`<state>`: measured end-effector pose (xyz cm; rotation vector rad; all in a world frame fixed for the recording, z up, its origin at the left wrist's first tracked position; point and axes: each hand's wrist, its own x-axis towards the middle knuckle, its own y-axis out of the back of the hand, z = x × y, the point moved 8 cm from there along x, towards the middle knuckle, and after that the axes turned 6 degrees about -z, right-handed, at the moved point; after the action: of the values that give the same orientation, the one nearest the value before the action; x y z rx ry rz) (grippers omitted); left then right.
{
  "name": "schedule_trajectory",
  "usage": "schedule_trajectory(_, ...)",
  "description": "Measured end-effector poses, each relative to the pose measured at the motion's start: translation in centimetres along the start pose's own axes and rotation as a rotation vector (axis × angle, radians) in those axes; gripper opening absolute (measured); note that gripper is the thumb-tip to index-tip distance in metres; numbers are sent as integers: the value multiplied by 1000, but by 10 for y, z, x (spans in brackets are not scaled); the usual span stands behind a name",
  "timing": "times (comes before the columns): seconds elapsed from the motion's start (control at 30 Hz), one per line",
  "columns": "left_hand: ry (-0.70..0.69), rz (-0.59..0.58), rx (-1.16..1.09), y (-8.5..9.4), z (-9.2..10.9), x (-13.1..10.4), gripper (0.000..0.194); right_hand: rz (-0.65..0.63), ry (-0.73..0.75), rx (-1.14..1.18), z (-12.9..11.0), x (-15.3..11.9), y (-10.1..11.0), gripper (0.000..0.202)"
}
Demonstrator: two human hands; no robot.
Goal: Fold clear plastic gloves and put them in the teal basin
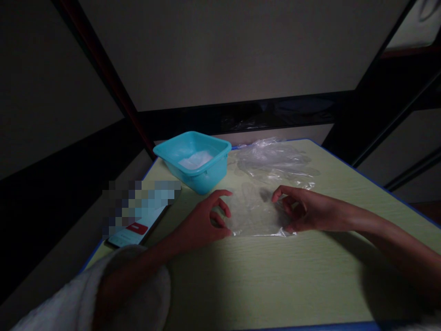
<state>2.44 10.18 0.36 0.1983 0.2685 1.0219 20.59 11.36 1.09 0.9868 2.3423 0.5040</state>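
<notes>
A clear plastic bag point(253, 216), thin and nearly flat, lies on the table between my two hands. At its left edge, my left hand point(210, 218) is open in a C shape, with the thumb by the near corner and the fingertips farther up the side. My right hand point(305, 209) is at the opposite edge. Its fingers are curled but apart, and the thumb is near the close right corner, where the film is creased and shiny. No pinch on the film shows in either hand.
Behind the bag lies a crumpled pile of clear plastic point(272, 158). A turquoise plastic basin point(212, 177) with something white inside stands at the back left. A lit phone point(138, 230), partly pixelated, lies left on the pale table point(248, 280) with blue edges. Panels rise behind.
</notes>
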Motion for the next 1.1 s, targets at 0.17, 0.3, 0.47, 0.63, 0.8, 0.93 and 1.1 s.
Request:
schedule_trajectory(0.17,5,-17,-15,-1,-2,1,63,9,12,6,-4,-2,0,41)
schedule_trajectory(0.3,7,-18,-12,0,-3,2,61,13,-19,-9,-4,-2,-1,39)
schedule_trajectory(0.47,26,-22,-26,-1,-4,1,62,0,3,-56,-2,-2,-1,40)
schedule_trajectory(0.63,37,-30,-55,-2,-6,2,61,-28,45,-57,-1,-2,-4,38)
schedule_trajectory(0.8,21,-6,-25,-2,-8,3,59,-31,12,-44,1,-2,-6,33)
schedule_trajectory(0.93,-47,115,232,3,0,0,50,-49,-9,-59,5,0,-7,28)
schedule_trajectory(1.1,-285,101,636,-10,22,-10,37,330,194,-406,-22,-4,11,23)
